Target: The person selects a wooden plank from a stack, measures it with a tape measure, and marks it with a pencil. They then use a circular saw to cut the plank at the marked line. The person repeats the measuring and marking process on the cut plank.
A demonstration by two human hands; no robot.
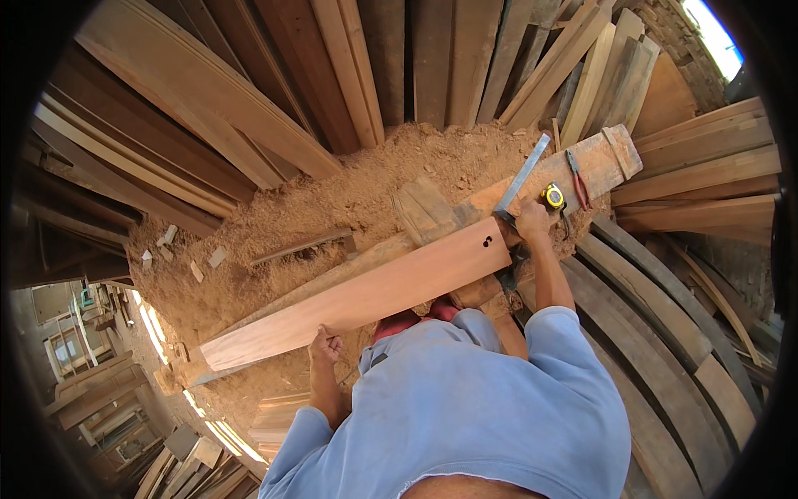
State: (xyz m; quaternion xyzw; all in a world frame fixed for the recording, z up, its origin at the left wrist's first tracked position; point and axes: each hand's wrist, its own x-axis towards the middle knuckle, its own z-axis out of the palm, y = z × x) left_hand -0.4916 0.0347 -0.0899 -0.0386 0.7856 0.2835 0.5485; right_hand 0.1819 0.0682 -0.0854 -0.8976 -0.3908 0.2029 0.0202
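A smooth reddish plank (366, 300) lies slantwise across a rough bench beam, its right end bearing a small dark keyhole-shaped cutout. At the plank's near edge, towards its left part, my left hand (325, 346) grips it with curled fingers. My right hand (533, 223) is beyond the plank's right end, its fingers closed at the dark stock of a try square (524, 173), whose metal blade points away from me. Just past that hand sit a yellow tape measure (553, 196) and red-handled pliers (578, 180). My right fingertips are partly hidden.
The bench beam (611, 162) runs out to the far right. Sawdust (291, 216) covers the ground around it, with small wood offcuts (218, 256) at left. Boards (199, 83) lean along the far side; curved timbers (657, 349) are stacked at right.
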